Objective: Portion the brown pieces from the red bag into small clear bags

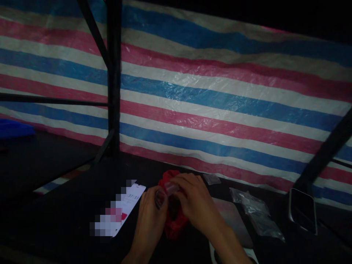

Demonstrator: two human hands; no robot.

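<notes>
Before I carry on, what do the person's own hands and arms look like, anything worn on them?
The left hand and right hand are bare, with no gloves. Neither visible forearm has a sleeve, and I see no watch or bracelet. It's too dim to make out small markings.

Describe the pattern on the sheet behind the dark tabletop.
The sheet has blue, white and pinkish-red stripes, clearest in the head view.

- The left hand (152,205) is bare, its fingers partly hidden.
- The left forearm (141,246) is bare as far as it shows.
- The right hand (191,194) and right forearm (226,238) are bare too, the fingers slender.
</notes>
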